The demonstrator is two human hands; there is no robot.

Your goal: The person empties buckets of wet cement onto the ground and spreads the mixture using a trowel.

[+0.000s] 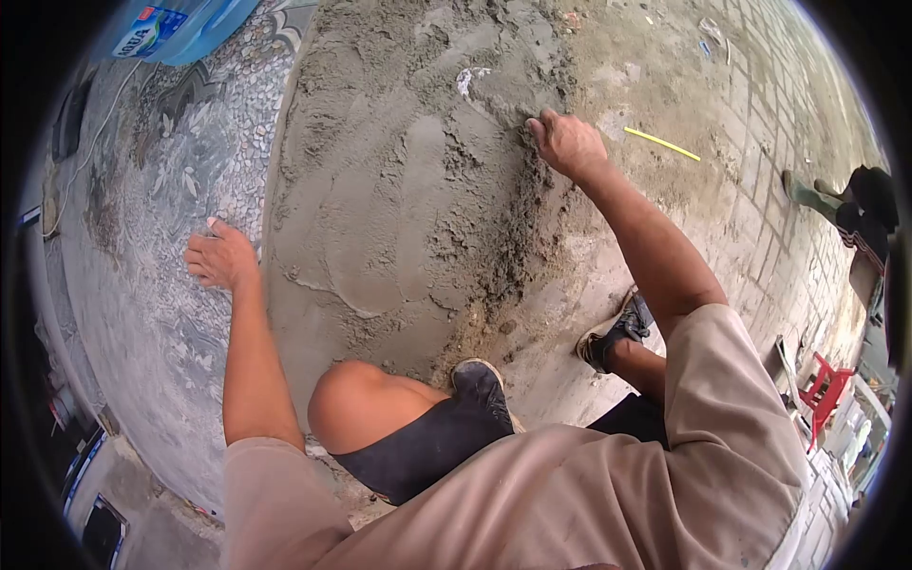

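A bed of wet grey cement point(380, 190) lies in front of me, partly smoothed in long strokes and rough toward the top and right. My right hand point(573, 147) is at its crumbly right edge, with fingers curled and thumb pressed close; whatever is between them is hidden. On the other side, my left hand point(223, 256) rests on the patterned tile floor point(171, 285), just left of the cement's straight edge. Its fingers are bent but apart, and I see nothing held in it. A small whitish patch point(467, 81) shows on the cement near the top.
A thin yellow strip point(662, 143) lies on the dirty ground right of my right hand. A blue Aqua water container point(180, 33) stands top left. Another person's boots point(812, 195) are at far right, above a red plastic chair point(828, 389). My shoe point(483, 388) touches the cement's lower edge.
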